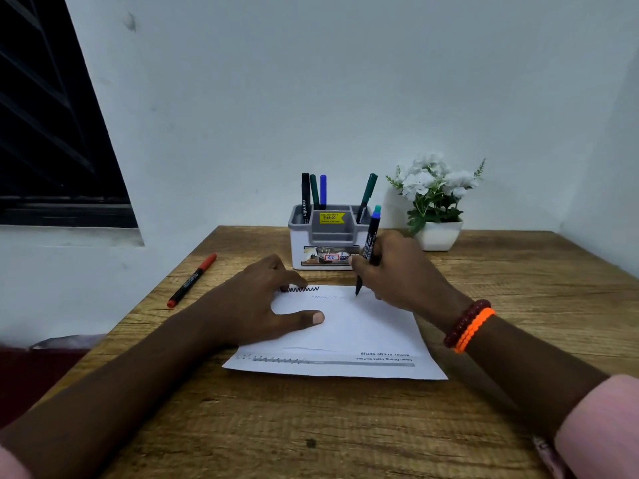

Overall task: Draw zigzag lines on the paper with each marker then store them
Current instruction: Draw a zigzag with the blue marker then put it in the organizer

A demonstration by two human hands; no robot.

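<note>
A white sheet of paper point(349, 333) lies on the wooden table point(345, 426). A dark zigzag line point(301, 289) runs along its far edge, with a faint line below it. My right hand point(401, 271) grips a black marker point(370, 243) with a blue end, its tip touching the paper. My left hand point(262, 305) rests flat on the sheet's left side, fingers spread. A red marker point(192, 281) lies on the table to the left. The grey and white holder point(328, 236) behind the paper contains several markers point(314, 191).
A white pot with white flowers point(435, 202) stands at the back right, beside the holder. The wall rises right behind the table. A dark window point(52, 133) is at the left. The table's left edge runs close to the red marker.
</note>
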